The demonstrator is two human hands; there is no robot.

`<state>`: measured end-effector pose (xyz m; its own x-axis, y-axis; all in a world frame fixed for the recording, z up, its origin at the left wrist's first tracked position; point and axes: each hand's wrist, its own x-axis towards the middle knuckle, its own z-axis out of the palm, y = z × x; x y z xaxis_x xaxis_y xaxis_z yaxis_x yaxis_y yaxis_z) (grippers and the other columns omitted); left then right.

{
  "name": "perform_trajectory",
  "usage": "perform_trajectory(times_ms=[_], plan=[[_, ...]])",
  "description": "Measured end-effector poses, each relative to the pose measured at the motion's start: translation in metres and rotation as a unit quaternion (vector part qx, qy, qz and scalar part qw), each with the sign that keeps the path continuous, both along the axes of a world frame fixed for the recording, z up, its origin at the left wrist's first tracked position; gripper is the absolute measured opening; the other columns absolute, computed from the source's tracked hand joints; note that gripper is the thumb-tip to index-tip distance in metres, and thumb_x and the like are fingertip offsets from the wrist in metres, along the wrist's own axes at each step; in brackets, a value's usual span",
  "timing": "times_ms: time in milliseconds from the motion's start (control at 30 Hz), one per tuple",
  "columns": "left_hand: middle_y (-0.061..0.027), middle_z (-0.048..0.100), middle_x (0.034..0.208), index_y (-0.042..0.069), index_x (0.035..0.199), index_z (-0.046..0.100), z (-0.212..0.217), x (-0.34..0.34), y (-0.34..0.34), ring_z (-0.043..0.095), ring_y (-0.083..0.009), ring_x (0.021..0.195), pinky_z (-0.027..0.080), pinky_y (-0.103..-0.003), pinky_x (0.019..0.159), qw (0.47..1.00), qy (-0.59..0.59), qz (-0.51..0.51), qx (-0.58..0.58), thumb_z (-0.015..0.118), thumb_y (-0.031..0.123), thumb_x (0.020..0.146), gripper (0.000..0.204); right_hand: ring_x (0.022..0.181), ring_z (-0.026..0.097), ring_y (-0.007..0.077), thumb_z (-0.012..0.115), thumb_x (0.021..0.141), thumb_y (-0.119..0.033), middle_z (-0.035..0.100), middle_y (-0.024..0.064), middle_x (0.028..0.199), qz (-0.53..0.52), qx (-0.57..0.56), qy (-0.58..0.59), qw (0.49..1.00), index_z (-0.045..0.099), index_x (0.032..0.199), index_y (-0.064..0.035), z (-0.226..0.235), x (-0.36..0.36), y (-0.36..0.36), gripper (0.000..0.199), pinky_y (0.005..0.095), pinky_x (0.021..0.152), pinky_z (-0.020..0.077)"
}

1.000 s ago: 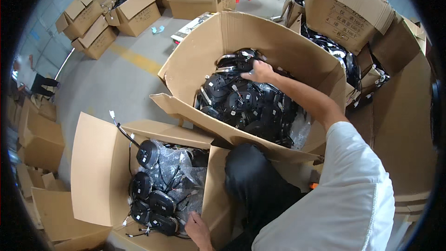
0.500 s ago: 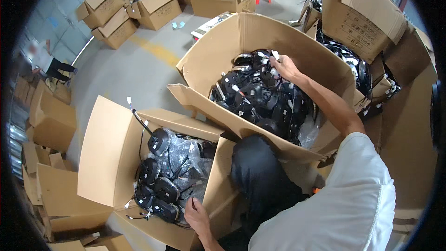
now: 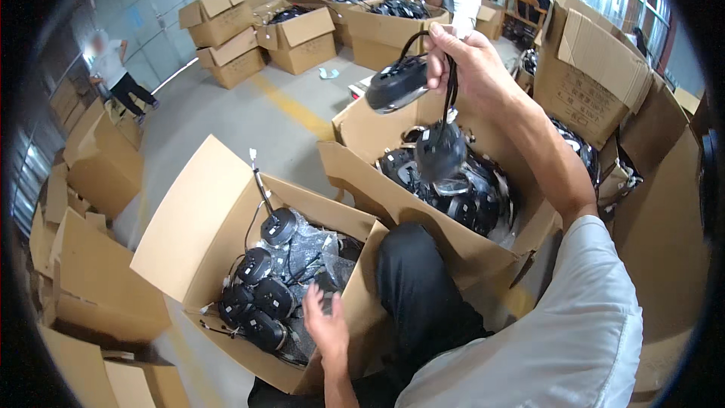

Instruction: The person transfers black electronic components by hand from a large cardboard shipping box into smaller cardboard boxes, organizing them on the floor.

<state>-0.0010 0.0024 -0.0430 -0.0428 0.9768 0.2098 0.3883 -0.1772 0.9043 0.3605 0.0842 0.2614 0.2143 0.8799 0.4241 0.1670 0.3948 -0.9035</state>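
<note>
**Handling Cabled Black Units: Hold and Support**

I am working across two cartons. The larger carton is standing on the right, containing a pile of dark, cabled parts. The smaller carton is standing to its left, with packed units lying in it beside crumpled bubble wrap.

My right hand is gripping black cables between thumb and curled fingers, above the larger carton. My left hand is hovering over the smaller carton, fingers spread, with nothing visible in its hold.

Two rounded units are hanging from the right hand. The first black unit is tilting beside the fingers; the second black unit is dangling lower, over the pile.

I am judging each casing to be stiff and fairly light, since one hand is bearing both. The shiny rim is suggesting a slippery surface, liable to scratch or crack if knocked. I am rating the casing's edge, with a palm beneath, as the soundest hold.

The cables are bending softly, probably letting the units swing and putting strain on their roots.

A white connector is topping an upright cable in the smaller carton; I am treating such plugs as fragile.
</note>
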Motion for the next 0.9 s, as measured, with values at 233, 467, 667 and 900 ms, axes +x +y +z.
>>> perform_trajectory(times_ms=[233, 467, 667, 900], plan=[[-0.0255, 0.044, 0.143, -0.005, 0.139, 0.044, 0.091, 0.075, 0.011, 0.043, -0.0389, 0.136, 0.036, -0.050, 0.112, 0.940, -0.046, -0.079, 0.328, 0.092, 0.015, 0.064, 0.091, 0.064, 0.067, 0.0171, 0.049, 0.105, -0.029, 0.066, 0.0083, 0.071, 0.230, -0.047, 0.074, 0.969, 0.057, 0.097, -0.0013, 0.029, -0.108, -0.039, 0.030, 0.0253, 0.053, 0.0533], [-0.0060, 0.068, 0.112, -0.001, 0.117, 0.063, 0.052, 0.035, -0.022, 0.066, -0.0156, 0.094, 0.055, -0.031, 0.083, 0.901, -0.349, -0.218, -0.135, 0.078, 0.008, 0.084, 0.037, 0.060, 0.065, 0.0139, 0.057, 0.101, -0.024, 0.067, 0.0075, 0.072, 0.382, -0.004, -0.030, 0.924, 0.061, 0.088, -0.0006, 0.015, -0.163, -0.048, 0.028, 0.0239, 0.055, 0.0504], [-0.0113, 0.067, 0.118, 0.002, 0.125, 0.061, -0.017, -0.036, -0.033, 0.066, -0.0220, 0.106, 0.054, -0.037, 0.092, 0.686, -0.693, -0.171, -0.144, 0.061, 0.028, 0.098, 0.038, 0.074, 0.060, 0.0105, 0.070, 0.093, -0.011, 0.068, 0.0040, 0.081, 0.636, -0.091, -0.293, 0.708, 0.070, 0.099, 0.0035, 0.003, -0.197, -0.041, 0.016, 0.0260, 0.066, 0.0473], [-0.0114, 0.063, 0.126, -0.001, 0.135, 0.053, 0.037, -0.060, -0.035, 0.062, -0.0215, 0.114, 0.050, -0.038, 0.100, 0.776, -0.549, -0.119, -0.288, 0.058, 0.037, 0.100, 0.052, 0.075, 0.063, 0.0316, 0.066, 0.094, -0.018, 0.068, 0.0143, 0.084, 0.626, -0.039, -0.476, 0.617, 0.068, 0.094, -0.0001, -0.070, -0.242, -0.001, 0.018, 0.0397, 0.066, 0.0474]])
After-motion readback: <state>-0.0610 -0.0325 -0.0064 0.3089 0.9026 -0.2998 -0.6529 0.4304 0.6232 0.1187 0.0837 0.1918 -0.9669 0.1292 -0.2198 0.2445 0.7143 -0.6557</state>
